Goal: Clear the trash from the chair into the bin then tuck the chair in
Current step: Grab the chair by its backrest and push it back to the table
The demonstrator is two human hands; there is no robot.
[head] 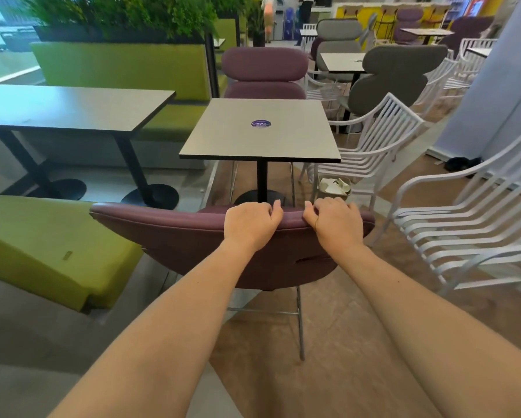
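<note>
A: Gripping what?
B: Both hands curling over the chair [193, 236] top edge, left hand [251, 225] and right hand [335, 223] close together, near the middle.
A: Handling how?
B: Probably sliding fairly lightly on thin metal legs; padded back giving slightly, firm grip there.
A: Heading where?
B: Standing just short of the desk [262, 131]; bin [334, 187] waiting beyond, trash inside.

Can't see the seat of the chair [193, 236] at all, its backrest blocks it. My fingertips [276, 206] curl over the top edge. Stuff in the bin [334, 187] is too small to tell.
</note>
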